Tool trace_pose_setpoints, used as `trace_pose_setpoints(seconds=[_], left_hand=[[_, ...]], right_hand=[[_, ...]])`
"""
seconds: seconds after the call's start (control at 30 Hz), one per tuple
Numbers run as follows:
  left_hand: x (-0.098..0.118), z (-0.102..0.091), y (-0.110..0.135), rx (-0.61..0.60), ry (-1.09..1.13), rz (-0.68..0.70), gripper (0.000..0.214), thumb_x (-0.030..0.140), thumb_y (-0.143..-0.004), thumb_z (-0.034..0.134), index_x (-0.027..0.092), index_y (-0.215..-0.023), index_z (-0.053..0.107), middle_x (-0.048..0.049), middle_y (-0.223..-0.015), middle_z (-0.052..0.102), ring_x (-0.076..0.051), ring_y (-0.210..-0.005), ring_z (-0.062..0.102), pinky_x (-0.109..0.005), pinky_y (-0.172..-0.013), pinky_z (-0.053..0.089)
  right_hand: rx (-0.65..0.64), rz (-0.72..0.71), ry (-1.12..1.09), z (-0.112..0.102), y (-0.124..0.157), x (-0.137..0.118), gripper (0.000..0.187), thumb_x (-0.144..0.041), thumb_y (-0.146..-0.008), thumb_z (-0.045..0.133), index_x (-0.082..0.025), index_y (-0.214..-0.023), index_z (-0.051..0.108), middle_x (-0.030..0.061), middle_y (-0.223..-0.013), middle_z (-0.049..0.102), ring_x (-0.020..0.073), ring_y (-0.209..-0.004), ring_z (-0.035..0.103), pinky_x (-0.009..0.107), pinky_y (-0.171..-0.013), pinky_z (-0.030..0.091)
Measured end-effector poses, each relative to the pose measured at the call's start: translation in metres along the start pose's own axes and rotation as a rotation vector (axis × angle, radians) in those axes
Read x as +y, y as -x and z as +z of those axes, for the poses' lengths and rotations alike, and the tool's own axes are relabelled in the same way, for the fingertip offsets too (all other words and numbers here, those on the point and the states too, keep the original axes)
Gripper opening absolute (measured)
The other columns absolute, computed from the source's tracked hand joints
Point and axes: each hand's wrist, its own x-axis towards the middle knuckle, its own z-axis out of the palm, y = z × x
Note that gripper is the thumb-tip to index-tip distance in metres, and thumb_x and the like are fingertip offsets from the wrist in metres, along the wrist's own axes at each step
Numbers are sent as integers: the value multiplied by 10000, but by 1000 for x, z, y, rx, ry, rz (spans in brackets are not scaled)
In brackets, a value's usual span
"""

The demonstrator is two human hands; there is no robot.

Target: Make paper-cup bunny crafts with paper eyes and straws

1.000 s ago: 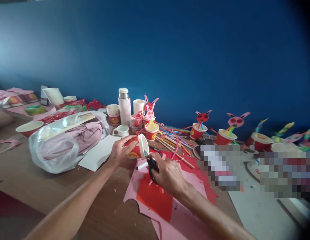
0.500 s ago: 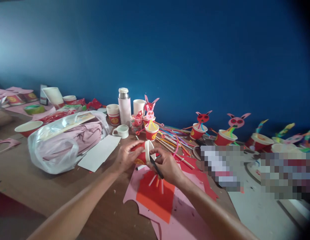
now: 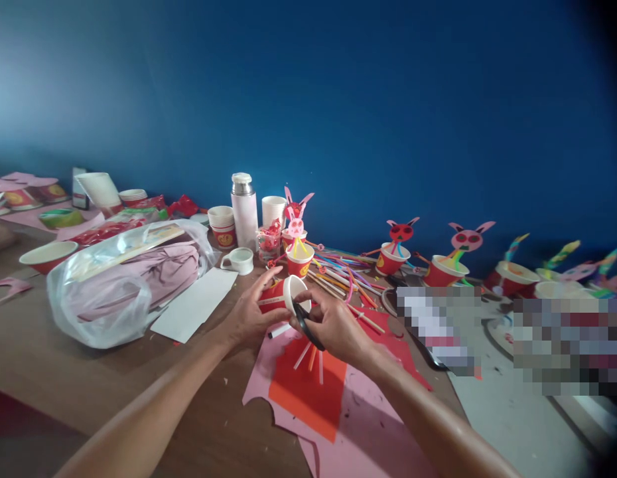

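In the head view, my left hand [image 3: 246,312] is wrapped round a red paper cup [image 3: 273,297] that lies tilted on its side, its white rim facing right. My right hand [image 3: 333,322] grips a pair of black-handled scissors [image 3: 309,328] against that rim. The blades are mostly hidden by the fingers and the cup. Below the hands, an orange-red paper sheet [image 3: 308,392] lies on pink paper [image 3: 368,425], with several short straw pieces [image 3: 311,362] on it. A black-tipped white marker [image 3: 279,330] rests just under the cup.
Behind my hands stand finished cup rabbits [image 3: 299,259], a bunch of colourful straws [image 3: 348,265], a white mug [image 3: 240,261] and a flask [image 3: 245,216]. A plastic bag [image 3: 134,285] with pink material sits left, beside a white card [image 3: 194,305]. More cup figures [image 3: 446,269] stand right.
The cup has turned in my left hand, whose fingers have spread further along it. The scissors have tilted at the rim, and their handle loop shows more. The whole view has shifted slightly.
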Motion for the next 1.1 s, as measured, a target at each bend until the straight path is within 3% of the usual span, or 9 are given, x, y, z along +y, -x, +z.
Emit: trace_pose_setpoints(seconds=[0.23,0.4,0.47,0.57,0.67,0.8,0.97,1.1], left_hand=[[6,-2,-1,6,-214,155,718,379,-668,754,187,-1305,482,-105,-1268,573,-293,-1150,541,-407,-989,442],[0,-15,-8,214,69,13,645,399,-577,809,233,-1164,601,-73,-1153,644,-290,-1085,583,-406,-968,456],[-7,-25,-14,310,230,-43,590,473,-663,729,217,-1172,575,-84,-1113,655,-264,-1001,627,-354,-840,526],[-14,-31,-19,393,422,-65,630,654,-745,532,161,-1136,567,-100,-968,687,-241,-856,665,-311,-675,551],[-12,-24,-16,326,553,-97,678,733,-695,517,156,-1036,618,-90,-860,696,-248,-761,668,-341,-624,551],[-5,-14,-5,199,718,-87,637,659,-631,665,161,-1028,639,-83,-876,691,-238,-752,650,-343,-653,548],[4,-10,2,42,699,-69,591,546,-661,712,175,-1102,585,-94,-948,676,-257,-789,649,-348,-665,543],[13,-8,3,20,561,-5,588,461,-636,763,173,-1107,560,-101,-1044,637,-253,-908,620,-308,-738,527]], right_hand=[[-262,89,-13,-31,0,-14,382,-367,-781,625,-191,-1118,584,-58,-536,541,73,-427,436,183,-432,337],[-144,-28,280,-53,16,-28,200,-246,-774,613,-215,-960,680,-59,-495,513,55,-410,377,191,-423,270],[-120,-31,178,-58,18,-26,256,-279,-761,643,-226,-1010,668,-64,-484,508,59,-396,374,192,-404,272],[24,5,-225,-58,11,-17,455,-411,-731,678,-201,-1124,587,-55,-524,537,80,-389,426,198,-368,320],[149,-14,-501,-46,-1,-11,521,-474,-719,676,-153,-1110,552,-55,-515,528,89,-394,465,201,-378,354],[96,6,-647,-24,-7,-9,465,-481,-721,678,-137,-1007,549,-48,-534,553,81,-417,494,192,-408,386],[42,62,-717,-8,-4,-12,438,-414,-680,720,-145,-977,545,-55,-532,554,81,-405,501,181,-380,387],[47,87,-687,-7,-7,-8,415,-365,-634,749,-154,-940,567,-40,-588,569,92,-438,520,198,-390,424]])
